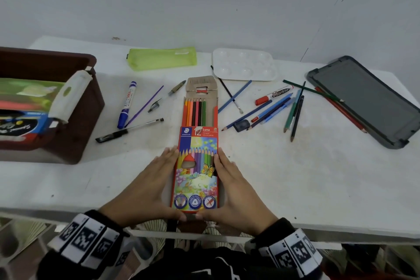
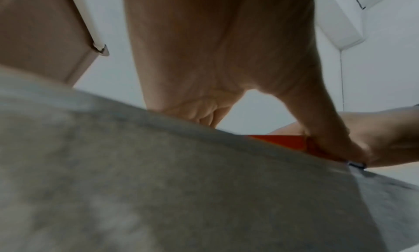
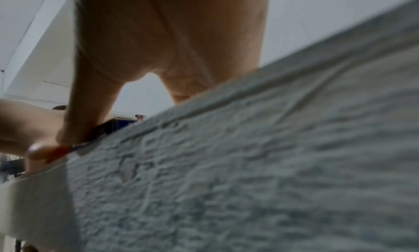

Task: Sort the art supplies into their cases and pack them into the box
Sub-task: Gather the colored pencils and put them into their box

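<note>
While hands (image 1: 145, 186) steady it, pencil case (image 1: 196, 166) holds pencils (image 1: 195, 111).

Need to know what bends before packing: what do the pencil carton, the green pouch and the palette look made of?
Pencil carton: printed cardboard, glossy outside, raw brown inside its open flap. Green pouch: looks like soft translucent plastic or mesh, slightly rumpled; cannot tell which. Palette: white moulded plastic by its smooth, shiny wells, probably rigid.

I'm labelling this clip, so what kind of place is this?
Probably a plain home or classroom craft table against a bare wall: a paint palette, loose pencils and a coloured pencil box lie on it.
</note>
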